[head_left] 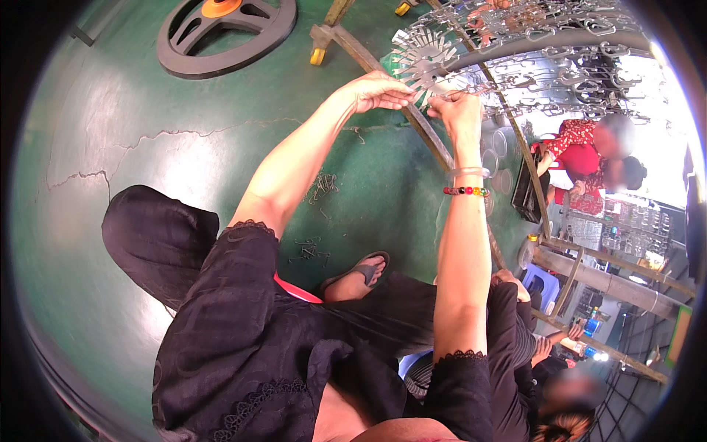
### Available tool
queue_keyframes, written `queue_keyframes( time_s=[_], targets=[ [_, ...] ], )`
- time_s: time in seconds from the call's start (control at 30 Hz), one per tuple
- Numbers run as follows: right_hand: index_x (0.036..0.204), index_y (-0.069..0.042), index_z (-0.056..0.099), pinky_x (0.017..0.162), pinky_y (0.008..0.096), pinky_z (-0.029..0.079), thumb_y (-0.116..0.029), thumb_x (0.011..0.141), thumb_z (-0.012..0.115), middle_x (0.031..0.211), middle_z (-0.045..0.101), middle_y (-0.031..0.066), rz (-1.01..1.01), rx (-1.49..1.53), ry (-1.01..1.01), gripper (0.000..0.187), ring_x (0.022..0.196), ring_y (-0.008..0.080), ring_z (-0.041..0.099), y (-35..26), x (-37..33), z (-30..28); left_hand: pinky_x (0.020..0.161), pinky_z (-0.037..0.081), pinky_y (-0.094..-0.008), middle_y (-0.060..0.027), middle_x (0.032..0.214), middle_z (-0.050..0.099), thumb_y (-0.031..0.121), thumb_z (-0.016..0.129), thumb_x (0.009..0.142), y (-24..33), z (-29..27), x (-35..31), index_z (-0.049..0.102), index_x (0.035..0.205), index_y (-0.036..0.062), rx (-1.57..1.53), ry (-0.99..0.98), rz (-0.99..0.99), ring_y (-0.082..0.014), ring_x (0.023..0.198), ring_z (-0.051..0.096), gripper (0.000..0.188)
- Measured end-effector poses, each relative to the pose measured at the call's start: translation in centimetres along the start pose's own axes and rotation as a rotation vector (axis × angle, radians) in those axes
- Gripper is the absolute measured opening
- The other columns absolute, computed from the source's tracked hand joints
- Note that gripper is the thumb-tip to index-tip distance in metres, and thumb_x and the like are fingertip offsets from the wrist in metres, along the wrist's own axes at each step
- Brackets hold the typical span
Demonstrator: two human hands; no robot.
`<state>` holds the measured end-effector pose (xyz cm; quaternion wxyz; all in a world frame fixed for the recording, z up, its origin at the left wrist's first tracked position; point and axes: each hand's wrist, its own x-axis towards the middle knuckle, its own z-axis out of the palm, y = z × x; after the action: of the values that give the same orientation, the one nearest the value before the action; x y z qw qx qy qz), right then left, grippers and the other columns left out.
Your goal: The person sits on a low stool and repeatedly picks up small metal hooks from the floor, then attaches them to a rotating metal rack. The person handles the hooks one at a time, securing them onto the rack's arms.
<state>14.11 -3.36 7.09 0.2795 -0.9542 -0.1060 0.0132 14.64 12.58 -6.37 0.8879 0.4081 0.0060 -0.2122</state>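
Note:
Both my arms reach up to a fan-shaped ring of thin silvery metal pieces (427,62) on a hanging rack. My left hand (381,92) lies at its lower left, fingers stretched out toward the piece and close to a wooden bar (427,136). To the right, my right hand (460,112) is bent at the wrist with thumb and fingers pinched just under the ring. What it pinches is too small to make out. A clear bangle and a beaded bracelet (465,191) circle my right wrist.
Rows of metal hooks (578,77) hang around a grey curved pipe (552,43) at the upper right. A dark wheel (228,62) with an orange hub lies on the green floor. Loose hooks (313,253) lie near my sandalled foot (359,276). Other people work at the right.

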Motion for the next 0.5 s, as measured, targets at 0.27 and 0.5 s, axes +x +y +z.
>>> queue_keyframes(
  time_s=[0.27, 0.5],
  targets=[
    [0.069, 0.007, 0.065, 0.049, 0.0239, 0.051, -0.003, 0.073, 0.071, 0.06, 0.064, 0.01, 0.001, 0.1, 0.005, 0.012, 0.055, 0.0147, 0.066, 0.7, -0.5, 0.4, 0.081, 0.053, -0.0272, -0.0088, 0.098, 0.068, 0.015, 0.065, 0.085, 0.4, 0.7, 0.1, 0.064, 0.104, -0.0007, 0.069, 0.005, -0.05, -0.0153, 0.089, 0.065, 0.025],
    [0.072, 0.007, 0.066, 0.052, 0.0241, 0.052, -0.004, 0.073, 0.071, 0.065, 0.067, 0.0116, 0.009, 0.033, 0.053, 0.011, 0.057, 0.0154, 0.067, 2.3, -0.3, 1.4, 0.08, 0.053, -0.0275, -0.0091, 0.097, 0.068, 0.015, 0.065, 0.085, -0.5, 1.8, 0.0, 0.064, 0.102, -0.0015, 0.033, 0.008, -0.059, -0.0157, 0.089, 0.064, 0.024]
  ],
)
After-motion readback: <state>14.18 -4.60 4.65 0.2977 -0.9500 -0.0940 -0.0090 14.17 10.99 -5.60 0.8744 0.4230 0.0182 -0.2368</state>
